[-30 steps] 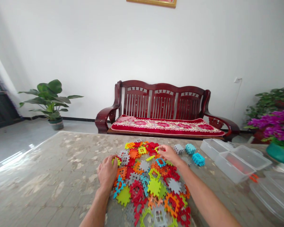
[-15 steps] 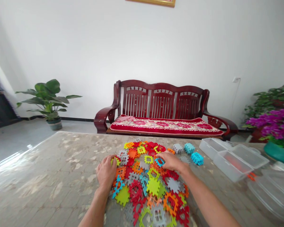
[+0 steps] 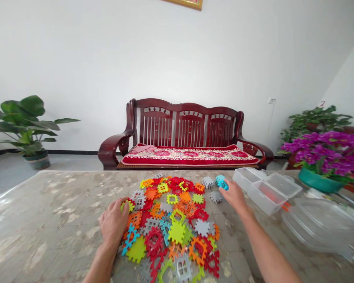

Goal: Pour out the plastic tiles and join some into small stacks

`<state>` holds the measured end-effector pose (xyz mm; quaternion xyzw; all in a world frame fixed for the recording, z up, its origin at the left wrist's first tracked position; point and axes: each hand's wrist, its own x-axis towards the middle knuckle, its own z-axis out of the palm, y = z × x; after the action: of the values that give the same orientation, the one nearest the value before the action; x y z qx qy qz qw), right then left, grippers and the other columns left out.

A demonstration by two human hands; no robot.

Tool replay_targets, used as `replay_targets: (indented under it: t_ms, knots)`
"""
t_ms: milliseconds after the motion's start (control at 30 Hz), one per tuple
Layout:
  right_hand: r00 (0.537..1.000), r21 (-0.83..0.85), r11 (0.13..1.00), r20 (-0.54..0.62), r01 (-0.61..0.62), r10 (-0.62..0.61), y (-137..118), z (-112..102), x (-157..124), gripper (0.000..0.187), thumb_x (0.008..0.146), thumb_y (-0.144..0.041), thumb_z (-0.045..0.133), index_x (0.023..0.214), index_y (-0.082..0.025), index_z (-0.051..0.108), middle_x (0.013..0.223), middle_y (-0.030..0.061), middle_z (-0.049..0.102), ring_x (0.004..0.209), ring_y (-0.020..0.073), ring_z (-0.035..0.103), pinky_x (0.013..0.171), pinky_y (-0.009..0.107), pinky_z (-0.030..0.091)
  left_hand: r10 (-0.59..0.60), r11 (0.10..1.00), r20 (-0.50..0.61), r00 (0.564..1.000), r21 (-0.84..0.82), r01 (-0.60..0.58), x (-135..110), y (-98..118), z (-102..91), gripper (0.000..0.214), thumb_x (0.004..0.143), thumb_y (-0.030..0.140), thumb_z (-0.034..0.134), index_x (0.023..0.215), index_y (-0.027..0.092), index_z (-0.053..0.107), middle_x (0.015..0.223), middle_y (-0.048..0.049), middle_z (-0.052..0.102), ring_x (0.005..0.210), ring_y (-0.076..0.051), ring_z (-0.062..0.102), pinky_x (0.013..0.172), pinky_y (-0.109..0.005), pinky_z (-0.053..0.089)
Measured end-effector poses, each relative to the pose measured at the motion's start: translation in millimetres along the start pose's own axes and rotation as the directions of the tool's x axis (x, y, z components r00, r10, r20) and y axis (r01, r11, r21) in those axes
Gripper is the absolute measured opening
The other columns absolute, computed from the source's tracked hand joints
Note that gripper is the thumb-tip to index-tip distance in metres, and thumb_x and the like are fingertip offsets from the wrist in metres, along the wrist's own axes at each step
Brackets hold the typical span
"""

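Interlocking plastic tiles with notched edges, among them a lime tile (image 3: 177, 232), an orange tile (image 3: 198, 250) and a red tile (image 3: 154, 241), lie in a loose heap. At the heap's left edge rests my left hand (image 3: 115, 220), its thumb and index finger closed around a yellow-green tile (image 3: 129, 205). My right hand (image 3: 235, 195) is at the far right, fingers pinched on a blue tile (image 3: 225, 185) beside a blue stack (image 3: 220, 179); the hand partly hides that spot. Near it stand a light grey stack (image 3: 208, 182) and a darker grey stack (image 3: 215, 197).
A clear divided box (image 3: 267, 198) with something red inside sits right of my right hand. Beyond it are transparent lids (image 3: 318, 224) and a teal pot of purple flowers (image 3: 321, 180). A wooden bench (image 3: 188, 131) stands behind the table.
My right hand has moved right with the blue tile, from the heap to the blue stacks. My left hand stays at the heap's left edge. The view has turned slightly right.
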<state>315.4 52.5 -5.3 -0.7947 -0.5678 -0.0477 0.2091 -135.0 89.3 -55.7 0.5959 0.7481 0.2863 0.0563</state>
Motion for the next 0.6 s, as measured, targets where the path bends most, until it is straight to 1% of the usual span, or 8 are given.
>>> replay_targets:
  t_ms: [67, 167, 267, 367, 433, 500, 567, 600]
  knots:
    - [0.998, -0.093, 0.993, -0.012, -0.069, 0.068, 17, -5, 1, 0.037, 0.081, -0.034, 0.054, 0.112, -0.017, 0.064, 0.099, 0.0125, 0.069, 0.097, 0.0250, 0.062, 0.084, 0.031, 0.043, 0.003, 1.000, 0.002, 1.000, 0.006, -0.003, 0, 0, -0.1, 0.037, 0.094, 0.036, 0.037, 0.115, 0.028, 0.066, 0.122, -0.0065, 0.066, 0.111, -0.027, 0.060, 0.101, -0.043, 0.038]
    - [0.991, -0.180, 0.975, -0.004, -0.133, 0.134, 29, -8, 2, 0.041, 0.083, -0.037, 0.054, 0.117, -0.017, 0.063, 0.103, 0.0152, 0.069, 0.098, 0.0262, 0.064, 0.082, 0.031, 0.043, -0.001, 1.000, 0.025, 1.000, 0.014, 0.001, 0, 0, -0.3, 0.038, 0.095, 0.037, 0.034, 0.116, 0.028, 0.065, 0.124, -0.0064, 0.065, 0.113, -0.027, 0.060, 0.102, -0.043, 0.038]
    - [0.989, -0.225, 0.965, 0.032, -0.136, 0.147, 34, -5, 3, 0.046, 0.083, -0.043, 0.054, 0.120, -0.015, 0.061, 0.105, 0.0170, 0.069, 0.099, 0.0289, 0.064, 0.080, 0.034, 0.044, -0.006, 1.000, 0.035, 0.999, 0.017, 0.005, 1, 0, -0.2, 0.040, 0.095, 0.038, 0.032, 0.117, 0.028, 0.064, 0.125, -0.0067, 0.065, 0.114, -0.027, 0.059, 0.103, -0.044, 0.037]
    - [0.983, -0.239, 0.961, 0.079, -0.142, 0.165, 37, -2, 3, 0.048, 0.082, -0.046, 0.056, 0.121, -0.018, 0.060, 0.107, 0.0150, 0.070, 0.099, 0.0296, 0.065, 0.078, 0.035, 0.045, -0.007, 1.000, 0.026, 1.000, 0.024, 0.007, 1, 0, 0.3, 0.039, 0.095, 0.037, 0.033, 0.117, 0.028, 0.064, 0.125, -0.0064, 0.065, 0.114, -0.027, 0.059, 0.103, -0.044, 0.037]
    - [0.982, -0.234, 0.961, 0.081, -0.148, 0.171, 37, -1, 1, 0.047, 0.081, -0.045, 0.057, 0.121, -0.021, 0.060, 0.109, 0.0134, 0.070, 0.100, 0.0295, 0.064, 0.079, 0.035, 0.045, -0.009, 1.000, 0.021, 1.000, 0.027, 0.008, 1, 0, 0.3, 0.038, 0.095, 0.038, 0.034, 0.117, 0.028, 0.064, 0.124, -0.0063, 0.065, 0.113, -0.027, 0.059, 0.102, -0.043, 0.038]
    - [0.987, -0.230, 0.962, 0.023, -0.151, 0.160, 32, 0, -1, 0.049, 0.081, -0.045, 0.058, 0.123, -0.020, 0.060, 0.115, 0.0148, 0.068, 0.104, 0.0316, 0.062, 0.083, 0.038, 0.045, -0.013, 1.000, 0.024, 1.000, 0.028, 0.012, 1, 0, -0.3, 0.039, 0.095, 0.038, 0.033, 0.117, 0.028, 0.064, 0.124, -0.0065, 0.065, 0.113, -0.026, 0.059, 0.102, -0.043, 0.038]
    - [0.994, -0.179, 0.978, -0.028, -0.105, 0.102, 18, 2, -5, 0.050, 0.081, -0.042, 0.060, 0.125, -0.018, 0.059, 0.121, 0.0161, 0.065, 0.110, 0.0326, 0.059, 0.090, 0.041, 0.044, -0.009, 1.000, 0.026, 1.000, 0.026, 0.008, 0, 1, -1.5, 0.039, 0.095, 0.037, 0.033, 0.116, 0.028, 0.064, 0.123, -0.0066, 0.065, 0.114, -0.026, 0.059, 0.102, -0.043, 0.039]
    - [0.999, -0.116, 0.992, -0.016, -0.051, 0.050, 8, 4, -8, 0.048, 0.081, -0.038, 0.060, 0.125, -0.018, 0.060, 0.123, 0.0153, 0.064, 0.112, 0.0312, 0.058, 0.094, 0.040, 0.043, -0.006, 1.000, 0.030, 1.000, 0.024, 0.005, 0, 2, -2.2, 0.038, 0.095, 0.037, 0.033, 0.115, 0.027, 0.065, 0.123, -0.0066, 0.065, 0.115, -0.026, 0.059, 0.102, -0.042, 0.039]
